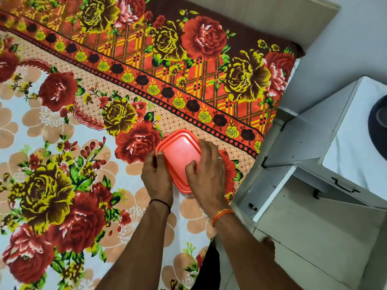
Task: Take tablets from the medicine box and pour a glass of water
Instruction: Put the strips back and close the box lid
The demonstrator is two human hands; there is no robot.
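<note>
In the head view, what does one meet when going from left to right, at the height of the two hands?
In order: bedsheet → left hand → box → right hand → white cabinet → dark round object, cut off by the right edge.

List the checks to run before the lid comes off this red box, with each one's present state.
1. The red box rests on the bedsheet: ok.
2. The lid is on, with nothing spilled around it: ok.
3. The left hand grips the box's left edge: ok.
4. The right hand holds the right side, thumb on the lid: ok.
5. Tablets are inside: cannot tell, the lid is opaque.
6. Glass and water are at hand: cannot tell, none is plainly in view.
</note>
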